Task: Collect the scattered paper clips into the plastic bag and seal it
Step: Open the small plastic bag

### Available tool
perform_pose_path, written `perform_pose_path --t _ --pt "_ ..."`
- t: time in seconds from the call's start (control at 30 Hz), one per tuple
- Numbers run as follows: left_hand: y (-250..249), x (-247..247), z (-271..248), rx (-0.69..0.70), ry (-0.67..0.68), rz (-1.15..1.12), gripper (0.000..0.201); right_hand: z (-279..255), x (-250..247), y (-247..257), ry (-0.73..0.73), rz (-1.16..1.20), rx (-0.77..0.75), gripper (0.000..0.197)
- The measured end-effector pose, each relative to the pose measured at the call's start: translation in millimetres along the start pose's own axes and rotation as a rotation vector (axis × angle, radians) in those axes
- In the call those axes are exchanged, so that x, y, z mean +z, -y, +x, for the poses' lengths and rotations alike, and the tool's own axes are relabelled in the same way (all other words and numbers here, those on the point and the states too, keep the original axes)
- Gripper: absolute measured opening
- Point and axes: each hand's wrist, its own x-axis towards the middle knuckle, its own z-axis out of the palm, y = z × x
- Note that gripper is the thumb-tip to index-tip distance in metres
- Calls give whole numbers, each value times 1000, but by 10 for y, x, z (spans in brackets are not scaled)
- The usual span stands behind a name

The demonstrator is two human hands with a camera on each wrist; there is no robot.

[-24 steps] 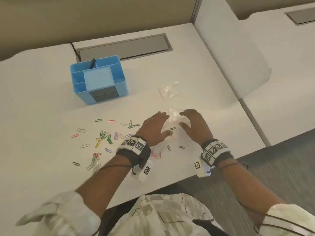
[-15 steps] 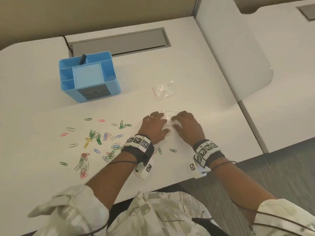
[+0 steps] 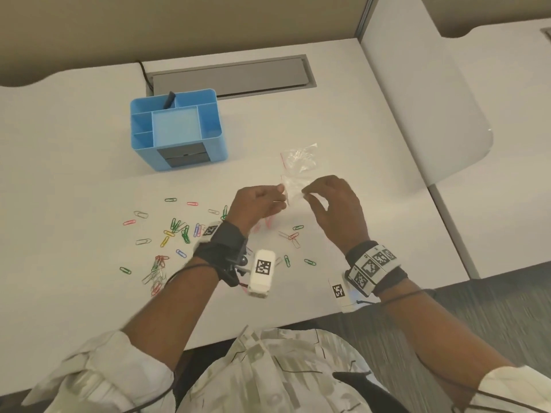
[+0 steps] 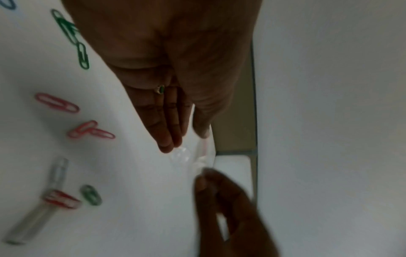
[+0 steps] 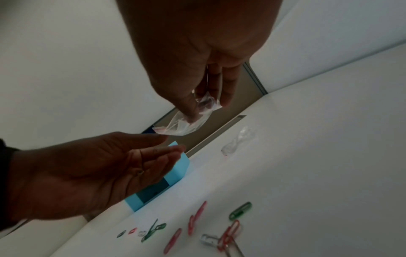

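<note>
Above the white table [image 3: 357, 204], both hands, left [image 3: 256, 204] and right [image 3: 334, 210], pinch a clear plastic bag [image 3: 293, 189], while coloured paper clips [image 3: 179, 231] lie scattered near a blue organizer [image 3: 179, 129].

The head view looks steeply down from above the desk [image 3: 89, 129]. Each wrist view looks close along its own palm toward the desk's far side. All share the scattered clips [image 3: 176, 226].

Pale patterned sleeves [image 3: 98, 365], blk wristbands [image 3: 220, 248].
</note>
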Motion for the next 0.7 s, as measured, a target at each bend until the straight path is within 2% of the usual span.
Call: perform_pose_path --t 0.13,0.33,0.47,0.53,0.6,0.7 --pt "-257 -160 -159 -5 13 -159 35 21 -19 201 -61 -28 -77 11" --pt "-331 -472 -315 100 9 -38 22 -1 -13 538 -90 -42 -140 15" --pt "-341 -710 -445 82 6 -151 19 -40 20 743 -2 -28 -37 41" --pt "-345 -831 -526 87 12 -190 21 -74 25 908 -27 13 -21 50" --pt "-361 -944 -614 100 33 -224 23 -108 46 1132 -98 94 -57 41" --pt "-401 -1061 -738 108 48 -262 28 -155 96 1492 -122 211 -79 24"
